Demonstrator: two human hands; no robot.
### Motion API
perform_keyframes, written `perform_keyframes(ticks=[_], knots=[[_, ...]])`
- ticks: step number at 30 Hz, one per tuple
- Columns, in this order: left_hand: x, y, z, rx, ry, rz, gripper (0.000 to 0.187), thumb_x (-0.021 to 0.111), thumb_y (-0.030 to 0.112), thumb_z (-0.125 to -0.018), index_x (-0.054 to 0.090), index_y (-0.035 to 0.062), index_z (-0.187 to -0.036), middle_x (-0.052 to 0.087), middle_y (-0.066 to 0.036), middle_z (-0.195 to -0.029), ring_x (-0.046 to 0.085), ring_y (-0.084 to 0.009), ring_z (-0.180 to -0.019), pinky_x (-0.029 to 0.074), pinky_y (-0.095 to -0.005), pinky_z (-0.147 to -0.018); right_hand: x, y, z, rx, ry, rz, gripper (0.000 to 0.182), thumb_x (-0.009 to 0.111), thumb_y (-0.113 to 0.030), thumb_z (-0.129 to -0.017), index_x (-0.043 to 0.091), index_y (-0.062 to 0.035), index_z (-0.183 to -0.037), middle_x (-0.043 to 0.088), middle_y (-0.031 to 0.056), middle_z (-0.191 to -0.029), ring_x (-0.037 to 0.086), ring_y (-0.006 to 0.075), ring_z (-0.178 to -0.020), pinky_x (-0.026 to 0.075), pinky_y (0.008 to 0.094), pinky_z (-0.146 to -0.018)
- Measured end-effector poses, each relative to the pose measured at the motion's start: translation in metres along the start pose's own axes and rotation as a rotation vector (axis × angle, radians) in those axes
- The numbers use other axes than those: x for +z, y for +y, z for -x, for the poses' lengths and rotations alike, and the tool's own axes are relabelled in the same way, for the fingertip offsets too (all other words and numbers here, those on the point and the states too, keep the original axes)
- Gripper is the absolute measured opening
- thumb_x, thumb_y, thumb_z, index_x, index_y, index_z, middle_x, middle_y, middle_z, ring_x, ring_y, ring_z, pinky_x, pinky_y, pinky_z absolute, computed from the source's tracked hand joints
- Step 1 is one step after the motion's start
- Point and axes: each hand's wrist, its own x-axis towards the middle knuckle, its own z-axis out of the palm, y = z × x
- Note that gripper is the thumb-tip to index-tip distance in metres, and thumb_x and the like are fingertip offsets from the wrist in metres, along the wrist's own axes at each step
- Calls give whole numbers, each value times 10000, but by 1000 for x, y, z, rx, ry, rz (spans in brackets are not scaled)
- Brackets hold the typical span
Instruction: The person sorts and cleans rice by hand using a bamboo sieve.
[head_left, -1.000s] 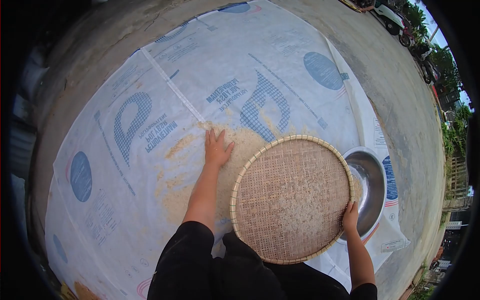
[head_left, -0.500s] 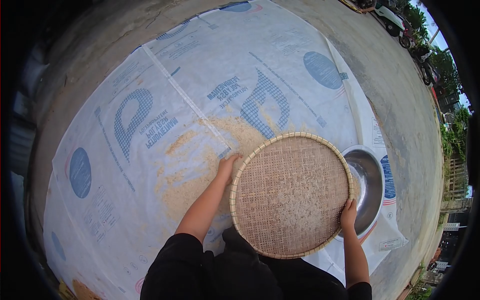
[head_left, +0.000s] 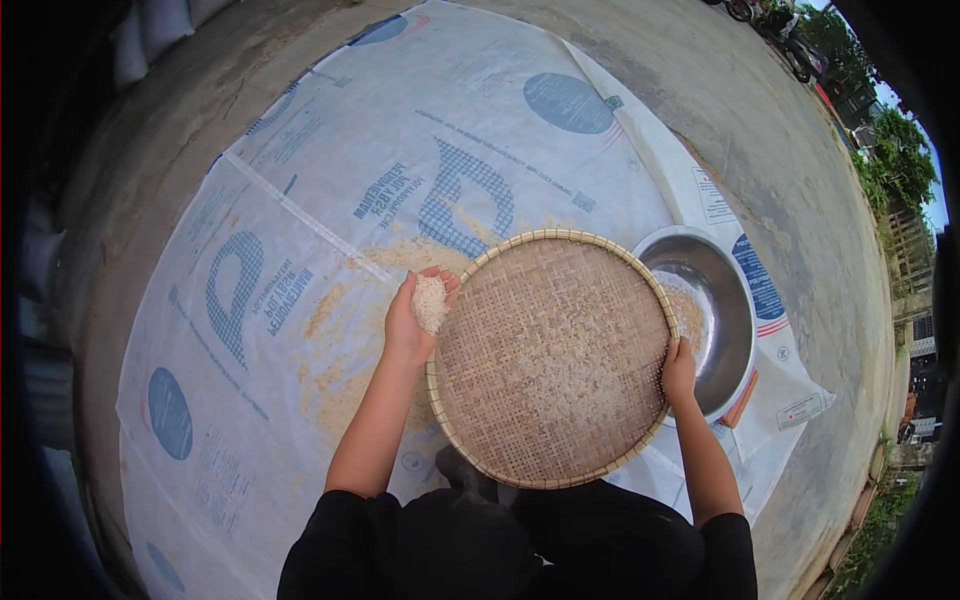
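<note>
A round woven bamboo winnowing tray (head_left: 520, 330) is held over my lap, with pale rice grains (head_left: 590, 390) scattered thinly across its middle and right. My right hand (head_left: 680, 372) grips the tray's right rim. At the tray's left edge, my left hand (head_left: 402, 325) is turned palm up and cupped around a small heap of whitish rice (head_left: 431, 303). Behind the tray's right side stands a steel basin (head_left: 725, 330) with some grain in it, partly hidden by the tray. Pale husks (head_left: 335, 390) lie spread on the sheet beside my left forearm.
A white plastic sheet (head_left: 330, 130) with blue print covers the concrete ground (head_left: 700, 90). A reddish object (head_left: 738, 400) lies against the basin's lower side. White sacks (head_left: 160, 30) stand at the far left; motorbikes (head_left: 795, 50) and plants (head_left: 900, 160) are at the far right.
My left hand has turned palm up at the tray's left side, and a heap of rice now shows in it. My right hand keeps its grip; the view has shifted.
</note>
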Motion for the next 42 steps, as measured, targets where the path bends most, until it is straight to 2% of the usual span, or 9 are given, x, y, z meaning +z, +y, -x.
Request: perform_keyframes(ticks=[6,10,12,16,18,24,30,38,42], knots=[[57,-16,32,-53,-383,-946,310,518,279,-884,618,78,-1099,460,-146,-1299,428,-263,-1201,306,-370,-1015,1,6,-2,52,-43,-13,299,386,-331,-922,482,-51,-962,588,287,-833,552,472,-819,415,531,-708],[1,-5,19,438,-142,-1406,333,581,228,-849,593,68,-1140,395,-190,-1346,339,-290,-1279,296,-408,-1020,1,7,-2,43,-59,-46,294,388,-327,-921,479,-48,-932,585,288,-831,549,474,-822,412,532,-712],[-34,1,20,408,40,-1501,443,587,251,-849,498,62,-1240,385,-203,-1348,325,-290,-1287,285,-418,-1028,2,9,-3,56,-72,-66,294,389,-325,-921,478,-45,-938,585,288,-841,548,473,-831,412,530,-717],[-46,-1,52,-31,370,-1182,519,593,257,-850,413,47,-1289,426,-196,-1306,405,-274,-1229,347,-395,-985,9,17,-3,34,-55,-160,303,391,-320,-921,485,-33,-949,580,290,-869,544,471,-851,410,525,-729],[-59,-3,61,-331,-9,-640,437,548,256,-884,431,43,-1248,558,-117,-1120,548,-206,-1031,426,-328,-886,11,24,-6,28,-67,-167,307,394,-314,-921,489,-24,-947,580,290,-869,547,464,-854,413,517,-729],[-43,9,51,145,72,-1266,333,493,171,-911,468,-8,-1191,589,-55,-864,562,-133,-758,466,-279,-690,6,-4,-6,-31,-67,-316,323,410,-289,-921,512,15,-961,582,266,-855,561,417,-837,427,458,-736],[-38,75,34,344,101,-1075,318,516,175,-900,501,-12,-1156,597,-62,-869,555,-120,-785,447,-259,-689,24,-47,-6,-171,-170,-371,316,428,-267,-914,536,28,-944,589,241,-822,577,370,-789,440,424,-725],[-31,61,22,161,114,-1183,317,517,219,-903,548,-15,-1115,566,-24,-906,504,-95,-817,409,-253,-752,12,-40,-14,-88,-233,-183,318,440,-281,-900,515,21,-968,590,284,-892,564,440,-867,430,498,-744],[-72,34,34,328,100,-1318,302,496,192,-908,525,-19,-1121,561,-24,-843,493,-92,-753,412,-251,-698,-1,-43,-2,-30,-275,-118,313,451,-278,-894,506,25,-953,583,296,-890,557,452,-867,424,501,-757]])
